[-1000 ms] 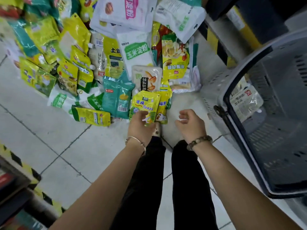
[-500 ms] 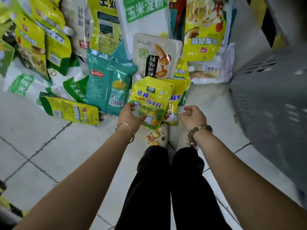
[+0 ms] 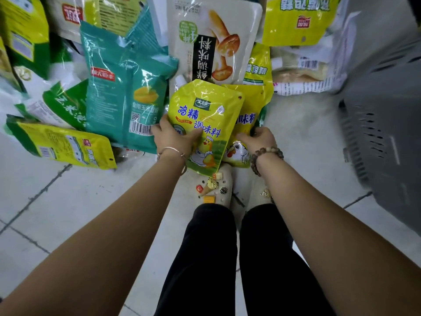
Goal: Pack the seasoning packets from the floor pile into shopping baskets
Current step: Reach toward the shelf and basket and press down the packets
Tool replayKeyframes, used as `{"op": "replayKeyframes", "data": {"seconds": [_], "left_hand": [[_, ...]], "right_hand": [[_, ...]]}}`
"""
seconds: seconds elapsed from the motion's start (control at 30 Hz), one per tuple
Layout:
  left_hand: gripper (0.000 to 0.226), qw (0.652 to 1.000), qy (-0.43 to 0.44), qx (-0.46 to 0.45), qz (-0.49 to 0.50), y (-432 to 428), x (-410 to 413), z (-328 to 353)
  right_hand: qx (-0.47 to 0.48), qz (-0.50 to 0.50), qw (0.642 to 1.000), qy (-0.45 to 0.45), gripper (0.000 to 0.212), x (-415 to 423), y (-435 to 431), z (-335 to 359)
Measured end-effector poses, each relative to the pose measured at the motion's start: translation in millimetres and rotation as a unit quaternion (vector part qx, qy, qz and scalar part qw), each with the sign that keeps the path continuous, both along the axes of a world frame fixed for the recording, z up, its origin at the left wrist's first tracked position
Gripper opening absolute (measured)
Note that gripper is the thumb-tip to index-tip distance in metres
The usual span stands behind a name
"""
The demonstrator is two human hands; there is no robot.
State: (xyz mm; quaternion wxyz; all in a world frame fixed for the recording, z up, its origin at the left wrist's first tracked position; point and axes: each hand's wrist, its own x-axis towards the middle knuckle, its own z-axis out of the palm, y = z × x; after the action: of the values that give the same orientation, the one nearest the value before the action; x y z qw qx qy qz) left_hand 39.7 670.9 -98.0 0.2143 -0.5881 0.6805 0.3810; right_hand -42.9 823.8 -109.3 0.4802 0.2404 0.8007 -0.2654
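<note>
Pale tiled floor (image 3: 68, 201) fills most of the view. The pile of seasoning packets (image 3: 109, 10) runs across the whole top edge & down the left. It's a big overlapping heap, so most of the job looks left to do. Grey perforated plastic shopping basket (image 3: 376, 124) stands at right, just beside the pile. Only its outer wall shows, so can't tell what's in it or how full.

In the pile, nearest the person: crinkly teal plastic pouch (image 3: 123, 87) left of centre, white pouch w/ mushroom picture (image 3: 211, 42) behind centre, flat yellow-and-green packet (image 3: 63, 144) on the tiles far left. No hand on any of these.

Step in hand looks like pick-up, not packing yet. Yellow chick-print pouch (image 3: 205, 115) sits at the pile's near edge, overlapping a yellow hen-print pouch (image 3: 248, 119) to its right. Both are above the person's cream clogs (image 3: 218, 190) & apart from the basket.

Left hand (image 3: 173, 137) grips the yellow chick-print pouch at its lower left: thumb across the front, fingers behind & hidden. Right hand (image 3: 257, 140) has fingers curled onto the lower right edge of the yellow hen-print pouch. Looks like a pinch, but the tips are hidden. Next, prob.: lift both, swing right, drop in basket.
</note>
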Motion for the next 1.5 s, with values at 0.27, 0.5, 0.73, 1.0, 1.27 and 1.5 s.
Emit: {"op": "replayKeyframes", "data": {"seconds": [0.27,0.5,0.73,1.0,1.27,1.5], "left_hand": [[0.084,0.995,-0.035,-0.090,-0.030,-12,-2,1],[0.052,0.999,0.046,-0.021,-0.014,-17,-1,18],[0.048,0.996,0.086,-0.018,-0.021,-7,3,49],[0.036,0.992,0.128,-0.012,-0.005,6,5,110],[0.020,0.980,0.174,0.009,0.095,15,-13,210],[0.028,0.974,0.202,0.004,0.100,0,-15,298]], "right_hand": [[-0.023,0.017,0.999,-0.033,0.052,-7,-5,-7],[-0.059,0.002,0.998,-0.005,0.034,-9,-3,2],[-0.059,-0.050,0.995,0.059,0.031,-16,10,28],[-0.072,-0.052,0.987,0.134,0.030,-25,25,93],[-0.054,-0.062,0.977,0.198,0.025,-33,40,191],[-0.076,-0.065,0.968,0.229,0.027,-29,45,290]]}}
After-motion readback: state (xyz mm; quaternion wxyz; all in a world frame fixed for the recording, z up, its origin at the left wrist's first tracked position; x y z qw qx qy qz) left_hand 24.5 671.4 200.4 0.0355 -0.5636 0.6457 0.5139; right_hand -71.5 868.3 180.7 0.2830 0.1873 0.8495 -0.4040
